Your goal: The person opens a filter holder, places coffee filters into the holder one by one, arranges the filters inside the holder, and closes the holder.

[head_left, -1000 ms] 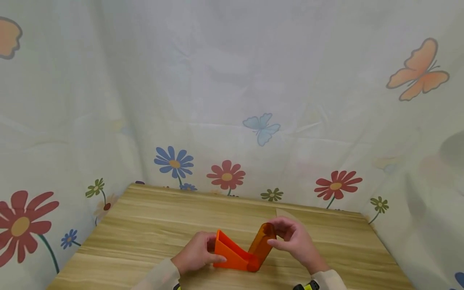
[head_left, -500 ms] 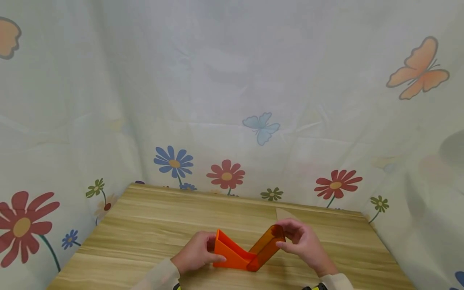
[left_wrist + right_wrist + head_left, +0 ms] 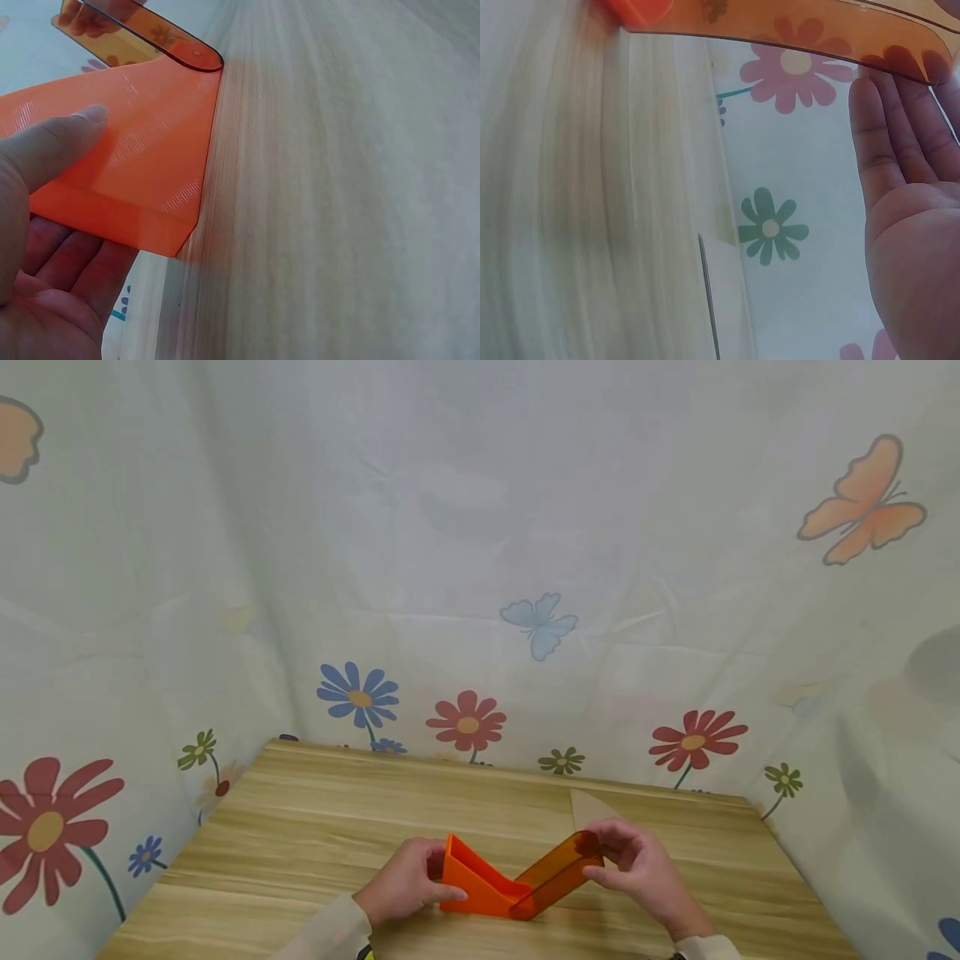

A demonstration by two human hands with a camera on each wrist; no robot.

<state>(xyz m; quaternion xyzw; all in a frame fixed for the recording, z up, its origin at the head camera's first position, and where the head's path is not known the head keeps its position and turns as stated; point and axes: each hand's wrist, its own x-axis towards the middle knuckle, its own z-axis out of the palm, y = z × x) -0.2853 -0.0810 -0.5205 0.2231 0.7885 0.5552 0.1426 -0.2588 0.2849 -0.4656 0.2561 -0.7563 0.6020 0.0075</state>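
Note:
An orange wedge-shaped plastic case (image 3: 480,885) stands on the table with its hollow side facing up. My left hand (image 3: 408,877) grips its tall left end; in the left wrist view the thumb lies along the flat orange side (image 3: 142,142) and the other fingers are behind and under it. A see-through amber lid (image 3: 558,875) joins the case at its low right corner and slants up to the right. My right hand (image 3: 637,868) holds the lid's free end between thumb and fingers. In the right wrist view, fingertips show through the amber lid (image 3: 780,26).
The wood-grain table (image 3: 375,793) spreads around both hands. A flat, pale, pointed piece (image 3: 587,806) lies behind my right hand. A white curtain (image 3: 420,568) printed with flowers and butterflies hangs behind the table and along its sides.
My right hand has moved right and slightly down, swinging the amber lid lower and further from the orange case. My left hand and the case have stayed in place.

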